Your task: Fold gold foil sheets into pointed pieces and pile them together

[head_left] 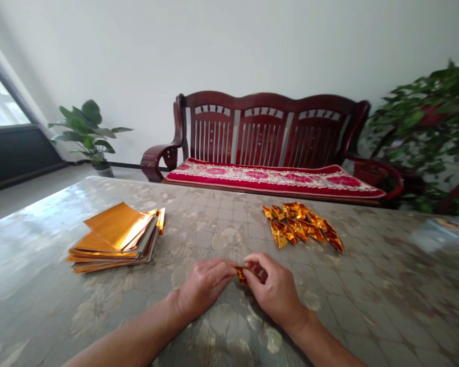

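Observation:
Both of my hands rest on the table [367,306] near its front edge and pinch one small folded piece of gold foil paper [241,274] between them. My left hand [204,285] grips its left end with closed fingers. My right hand [275,290] closes over its right end and hides most of it. A stack of flat gold paper sheets [117,237] lies to the left of my hands. Several folded gold pieces [302,227] lie in a heap beyond my right hand.
A dark red wooden bench [268,148] with a red flowered cushion stands behind the table. A potted plant [86,130] stands at the back left by a window, and a leafy plant [432,127] fills the right side.

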Motion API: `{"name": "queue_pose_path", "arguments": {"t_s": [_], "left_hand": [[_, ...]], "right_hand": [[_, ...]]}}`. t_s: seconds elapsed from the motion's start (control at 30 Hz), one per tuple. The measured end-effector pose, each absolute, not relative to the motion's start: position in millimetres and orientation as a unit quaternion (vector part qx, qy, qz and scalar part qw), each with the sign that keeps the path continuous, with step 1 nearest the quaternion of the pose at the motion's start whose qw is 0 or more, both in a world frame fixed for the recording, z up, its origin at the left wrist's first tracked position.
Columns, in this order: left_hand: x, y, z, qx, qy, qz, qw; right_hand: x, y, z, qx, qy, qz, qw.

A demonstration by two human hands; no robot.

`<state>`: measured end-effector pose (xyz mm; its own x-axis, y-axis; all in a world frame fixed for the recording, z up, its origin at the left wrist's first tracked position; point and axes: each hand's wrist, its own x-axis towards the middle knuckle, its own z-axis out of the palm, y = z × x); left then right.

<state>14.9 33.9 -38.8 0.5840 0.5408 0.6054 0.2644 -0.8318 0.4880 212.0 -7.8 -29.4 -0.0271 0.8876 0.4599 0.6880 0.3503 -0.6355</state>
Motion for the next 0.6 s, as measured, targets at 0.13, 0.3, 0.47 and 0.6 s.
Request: {"name": "queue_pose_path", "arguments": {"t_s": [0.13,0.3,0.47,0.6], "left_hand": [[15.2,33.6,-38.3,0.875,0.232,0.39,0.171],[15.2,31.4,-34.6,0.881,0.228,0.388,0.148],[16.5,27.3,-33.2,0.889,0.205,0.389,0.13],[17.9,29.3,-36.2,0.878,0.232,0.387,0.161]], "right_hand": [[210.8,-6.8,-27.7,-0.547,-0.723,0.115,0.406],[212.2,-7.8,-26.5,-0.542,-0.725,0.104,0.412],[209.3,-6.3,-26.6,-0.542,-0.725,0.058,0.421],[208.9,-4.5,-28.7,-0.537,-0.726,0.072,0.424]]}}
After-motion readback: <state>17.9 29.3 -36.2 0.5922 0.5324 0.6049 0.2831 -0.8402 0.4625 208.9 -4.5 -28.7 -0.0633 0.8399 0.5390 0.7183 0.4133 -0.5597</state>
